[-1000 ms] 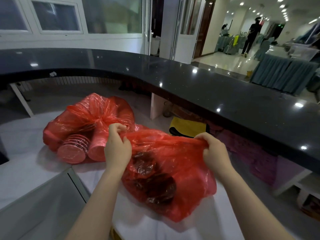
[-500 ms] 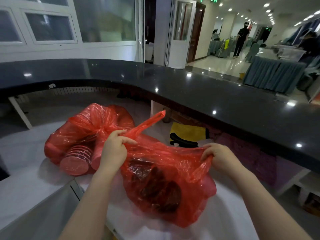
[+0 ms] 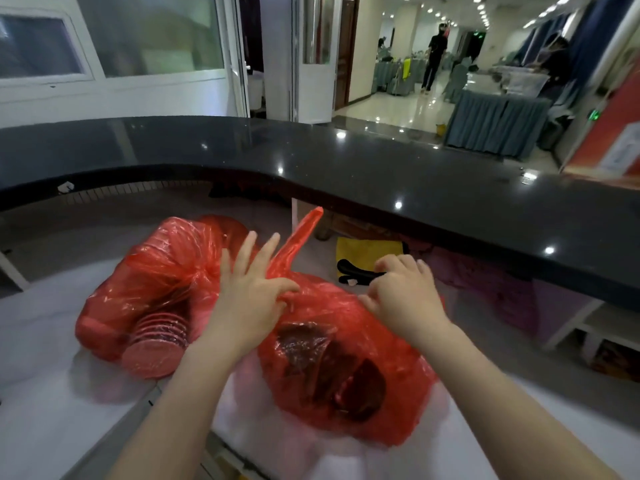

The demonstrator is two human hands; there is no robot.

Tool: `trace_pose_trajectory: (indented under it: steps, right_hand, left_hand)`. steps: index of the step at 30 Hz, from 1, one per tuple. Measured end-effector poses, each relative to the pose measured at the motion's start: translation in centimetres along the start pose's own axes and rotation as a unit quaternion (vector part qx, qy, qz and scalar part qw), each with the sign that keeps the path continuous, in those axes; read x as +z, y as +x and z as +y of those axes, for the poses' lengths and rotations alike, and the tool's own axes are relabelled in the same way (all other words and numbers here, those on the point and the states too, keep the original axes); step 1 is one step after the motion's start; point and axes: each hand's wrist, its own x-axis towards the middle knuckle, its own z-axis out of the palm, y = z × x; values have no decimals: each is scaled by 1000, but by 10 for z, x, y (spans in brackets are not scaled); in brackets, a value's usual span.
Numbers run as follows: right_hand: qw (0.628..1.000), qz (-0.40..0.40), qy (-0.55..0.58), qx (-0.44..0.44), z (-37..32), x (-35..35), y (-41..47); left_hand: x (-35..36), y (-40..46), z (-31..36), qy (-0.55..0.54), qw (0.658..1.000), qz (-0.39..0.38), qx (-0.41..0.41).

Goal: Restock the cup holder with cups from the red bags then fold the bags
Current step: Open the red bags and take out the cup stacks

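Note:
Two red plastic bags lie on the white lower counter (image 3: 52,393). The near bag (image 3: 346,368) holds dark round cup bottoms seen through the film. One of its handles (image 3: 298,240) sticks up free. My left hand (image 3: 246,299) pinches the bag's top with thumb and forefinger, other fingers spread straight. My right hand (image 3: 401,296) grips the bag's right top edge with curled fingers. The far bag (image 3: 152,289) is tied shut and shows stacked cups (image 3: 156,344) lying on their side. No cup holder is in view.
A raised black counter (image 3: 415,188) curves behind and to the right of the bags. A yellow and black cloth (image 3: 367,251) lies beneath it. A grey panel (image 3: 104,445) sits at the near left. Draped tables and people stand in the hall beyond.
My hands came closer together at the near bag's top. The left hand let the handle go, which now stands up, and spread its fingers. The right hand moved left.

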Motion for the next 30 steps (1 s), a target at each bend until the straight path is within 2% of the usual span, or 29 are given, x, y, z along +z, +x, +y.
trace_pose_trajectory:
  steps: [2,3,4,6,8,10,14,19,22,25,30]
  right_hand:
    - [998,38,-12,-52,-21,10,-1]
    - [997,36,6,-74,-28,13,-3]
    - [996,19,32,-80,-34,15,-6]
    - [996,-32,55,-69,-41,22,-13]
    - [994,-78,48,-51,-40,30,-21]
    - [992,-101,71,-34,-33,32,-34]
    - [996,-69,62,-7,-17,26,-66]
    - [994,63,-4,-90,-3,23,-105]
    - [999,22,-28,-19,15,27,-120]
    - [998,-40,-39,30,25,39,-125]
    - [993,-69,50,85,43,71,-117]
  left_hand:
    - [0,6,0,-46,988,80,126]
    - [0,8,1,-72,977,86,183]
    - [0,11,0,-79,970,52,226]
    - [6,18,-3,-56,963,-77,251]
    - [18,24,-11,42,945,-196,258]
    - [28,27,-20,126,918,-258,274]
    - [45,26,-42,177,913,-288,227]
    - [55,37,-60,218,915,-290,177]
    - [56,48,-74,187,919,-328,115]
    - [61,53,-79,134,923,-347,98]
    - [80,57,-72,4,927,-364,95]
